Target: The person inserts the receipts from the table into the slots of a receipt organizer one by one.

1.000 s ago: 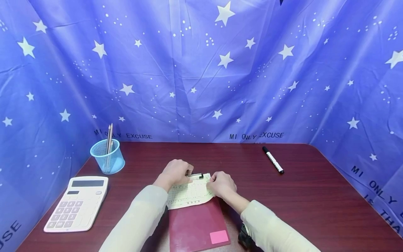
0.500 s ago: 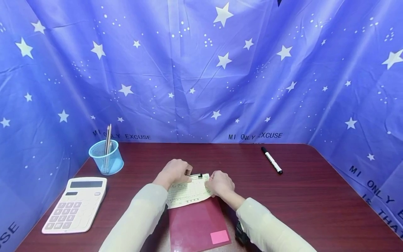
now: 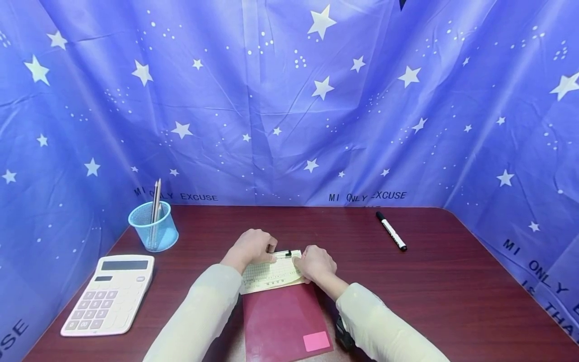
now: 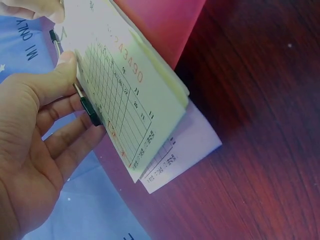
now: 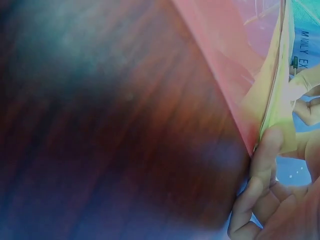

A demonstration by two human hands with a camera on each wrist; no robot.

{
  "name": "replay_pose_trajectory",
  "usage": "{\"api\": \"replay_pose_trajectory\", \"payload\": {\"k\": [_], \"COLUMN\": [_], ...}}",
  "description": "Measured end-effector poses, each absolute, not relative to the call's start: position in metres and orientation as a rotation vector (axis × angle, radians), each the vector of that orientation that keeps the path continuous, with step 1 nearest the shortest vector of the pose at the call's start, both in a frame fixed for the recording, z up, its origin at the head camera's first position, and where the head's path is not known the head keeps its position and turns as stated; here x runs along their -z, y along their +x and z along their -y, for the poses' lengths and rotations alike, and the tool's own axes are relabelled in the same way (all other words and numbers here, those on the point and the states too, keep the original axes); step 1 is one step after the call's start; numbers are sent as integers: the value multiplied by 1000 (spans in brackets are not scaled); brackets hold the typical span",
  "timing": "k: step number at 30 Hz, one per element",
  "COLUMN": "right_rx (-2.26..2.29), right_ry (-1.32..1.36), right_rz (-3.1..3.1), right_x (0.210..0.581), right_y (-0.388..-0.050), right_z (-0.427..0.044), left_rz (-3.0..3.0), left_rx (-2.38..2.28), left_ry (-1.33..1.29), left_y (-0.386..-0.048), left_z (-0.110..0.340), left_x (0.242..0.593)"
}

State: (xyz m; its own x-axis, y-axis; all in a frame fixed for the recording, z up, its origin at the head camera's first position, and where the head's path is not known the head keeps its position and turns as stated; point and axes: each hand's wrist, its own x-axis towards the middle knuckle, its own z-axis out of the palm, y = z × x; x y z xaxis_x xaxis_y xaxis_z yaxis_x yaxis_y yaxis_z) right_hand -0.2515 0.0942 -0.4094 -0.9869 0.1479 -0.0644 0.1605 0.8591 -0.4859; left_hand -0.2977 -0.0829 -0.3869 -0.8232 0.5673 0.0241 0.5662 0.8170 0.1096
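A pale, printed receipt pad [image 3: 271, 276] with several layered sheets lies over the far end of a maroon folder [image 3: 280, 317]. A thin metal clip with black ends [image 4: 89, 111] runs along the pad's top edge. My left hand [image 3: 254, 246] pinches the pad by that edge, thumb on the printed face and fingers behind, beside the clip. My right hand [image 3: 316, 262] pinches the pad's right side between thumb and curled fingers. In the left wrist view, a lilac sheet [image 4: 185, 145] sticks out below the upper sheets. The right wrist view shows the sheets [image 5: 275, 95] edge-on.
A white calculator [image 3: 108, 296] lies at the left, with a blue mesh pencil cup [image 3: 156, 229] behind it. A black-and-white marker [image 3: 391, 231] lies at the back right. Starred blue cloth [image 3: 289, 110] surrounds the dark red table [image 3: 434, 291]. The folder bears a pink label [image 3: 316, 341].
My right hand has shifted slightly left along the pad. The pad's lower edge has risen a little toward the clip and looks straighter. My left hand has barely moved.
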Motion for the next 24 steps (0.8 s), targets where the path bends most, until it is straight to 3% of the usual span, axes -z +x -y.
{"api": "replay_pose_trajectory", "payload": {"k": [24], "right_rx": [832], "right_ry": [235], "right_rz": [-2989], "right_x": [409], "right_y": [-249], "right_z": [-97], "left_rz": [-3024], "left_rx": [-162], "left_ry": [915], "left_y": [-293], "left_z": [83], "left_x": [390]}}
